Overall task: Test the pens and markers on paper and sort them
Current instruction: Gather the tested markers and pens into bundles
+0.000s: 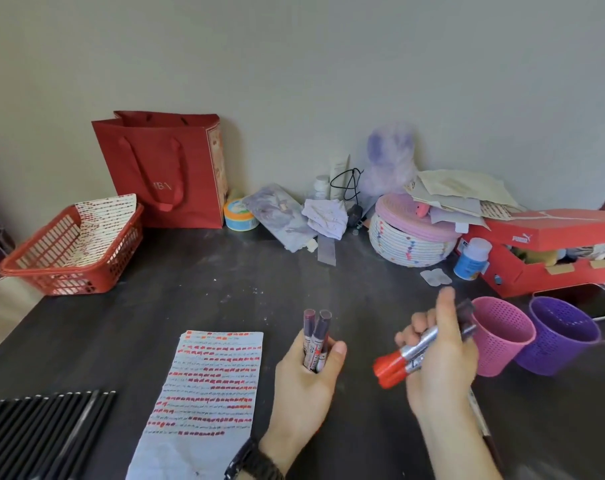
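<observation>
sorting step by the look of it, more than testing. left hand (304, 375) sits near the middle of the table (190, 292), just right of the paper (207, 393). its grip is wrapped round two dark-capped markers (316, 336) standing upright in the fist. right hand (439, 362) is further right, grip curled round two red-capped markers (403, 358) held crosswise, red ends pointing left and the other ends over by the pink cup (498, 336). purple cup (559, 336) stands just beside the pink one on its right. the paper is packed with rows of red and dark red dashes, and only its near strip is blank.

my guess: the red pair is meant for one of the cups. so the next move calls for tipping them upright over a rim and letting go without knocking the cup, which looks light. which cup means what, no idea. the dark pair either needs a scribble on that blank strip or goes in the other cup.

hard to see: the right hand is blurred, so i can't tell if there's a third marker in there. cup insides are hidden. the row of black pencils (41, 431) at near left is cut off by the frame edge. basket (69, 251) at far left holds another marked sheet, and i can't see what's under it.
</observation>
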Demonstrator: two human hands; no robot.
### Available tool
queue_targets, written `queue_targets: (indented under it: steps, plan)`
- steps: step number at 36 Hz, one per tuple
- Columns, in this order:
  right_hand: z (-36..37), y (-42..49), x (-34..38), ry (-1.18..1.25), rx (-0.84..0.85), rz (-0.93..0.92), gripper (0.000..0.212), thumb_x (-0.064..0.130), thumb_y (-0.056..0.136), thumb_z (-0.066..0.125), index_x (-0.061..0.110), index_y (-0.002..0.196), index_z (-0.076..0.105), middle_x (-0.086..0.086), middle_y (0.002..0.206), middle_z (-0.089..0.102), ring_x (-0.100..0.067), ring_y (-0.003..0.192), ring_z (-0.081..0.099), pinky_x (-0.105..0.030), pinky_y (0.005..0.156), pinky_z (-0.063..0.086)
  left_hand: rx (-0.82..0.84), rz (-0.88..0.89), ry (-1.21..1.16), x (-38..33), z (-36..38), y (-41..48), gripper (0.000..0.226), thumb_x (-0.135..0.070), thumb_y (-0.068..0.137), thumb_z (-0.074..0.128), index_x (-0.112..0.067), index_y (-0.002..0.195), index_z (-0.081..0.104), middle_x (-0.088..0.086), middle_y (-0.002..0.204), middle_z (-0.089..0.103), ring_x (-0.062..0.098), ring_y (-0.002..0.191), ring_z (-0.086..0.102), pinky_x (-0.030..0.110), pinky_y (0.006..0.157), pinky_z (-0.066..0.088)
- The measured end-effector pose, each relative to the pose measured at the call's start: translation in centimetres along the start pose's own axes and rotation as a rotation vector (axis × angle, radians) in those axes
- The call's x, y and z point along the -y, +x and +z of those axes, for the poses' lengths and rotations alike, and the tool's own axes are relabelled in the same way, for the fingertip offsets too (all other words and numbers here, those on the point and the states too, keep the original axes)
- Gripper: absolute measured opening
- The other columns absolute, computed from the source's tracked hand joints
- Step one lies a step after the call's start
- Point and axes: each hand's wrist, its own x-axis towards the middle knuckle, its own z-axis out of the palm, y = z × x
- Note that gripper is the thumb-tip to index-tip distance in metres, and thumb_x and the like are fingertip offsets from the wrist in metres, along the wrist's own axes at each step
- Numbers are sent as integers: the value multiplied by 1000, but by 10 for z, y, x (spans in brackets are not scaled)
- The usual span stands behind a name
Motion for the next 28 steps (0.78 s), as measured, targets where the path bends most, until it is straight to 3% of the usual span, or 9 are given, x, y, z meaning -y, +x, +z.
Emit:
queue_targets:
  steps: [4,5,7,9,14,20,23,25,28]
  plan:
    - [16,0,15,-627,189,-417,56,61,81,67,16,54,48,-3,46,48,-18,45,44,-32,50,38,-20,110,138,0,-1,7,12,-42,90,69,-36,88,58,-8,74,66,5,64,63,7,53,44]
    - [20,-3,15,-761,226,-491,59,65,80,65,13,58,48,-6,49,50,-18,47,46,-30,52,40,-13,144,170,0,-1,9,14,-44,89,68,-36,88,57,-8,73,66,5,63,63,7,52,42]
    - [25,-10,13,-943,289,-596,56,67,79,62,16,61,48,5,51,53,-8,49,48,-18,51,39,15,225,252,0,0,13,15,-49,86,64,-39,86,52,-11,72,64,7,60,61,10,51,40]
    - [28,-15,8,-1108,339,-632,50,66,80,60,23,57,44,16,51,55,-2,53,54,-14,51,38,60,281,291,2,1,15,15,-52,84,61,-44,85,48,-16,75,64,7,62,61,14,53,41]
    - [29,-5,6,-1325,400,-643,47,68,80,58,30,58,40,9,49,54,-13,54,54,-32,54,44,97,313,428,13,-1,15,29,-66,83,52,-37,86,49,-14,76,64,9,68,63,31,60,52]
    - [30,-5,-2,-1368,387,-702,51,72,81,52,27,60,38,8,48,51,-13,52,55,-34,53,48,94,328,339,15,0,19,23,-57,85,58,-34,89,55,-13,77,65,12,69,65,30,60,52]
    - [28,1,0,-1319,307,-755,52,73,80,49,25,62,41,7,49,50,-15,55,57,-31,56,47,56,296,273,11,4,20,18,-51,89,64,-36,86,56,-13,75,66,8,65,65,15,54,46]
    - [24,11,7,-1094,244,-622,52,68,80,56,19,65,52,5,54,57,-10,57,58,-25,61,45,-63,223,197,8,4,22,17,-59,88,64,-43,87,57,-20,77,68,-1,68,66,5,58,43]
    - [13,23,5,-765,229,-364,48,53,87,68,12,63,58,1,56,64,-7,55,60,-23,62,44,-192,135,132,10,1,27,32,-76,81,57,-44,81,57,-16,71,66,3,70,66,9,62,44]
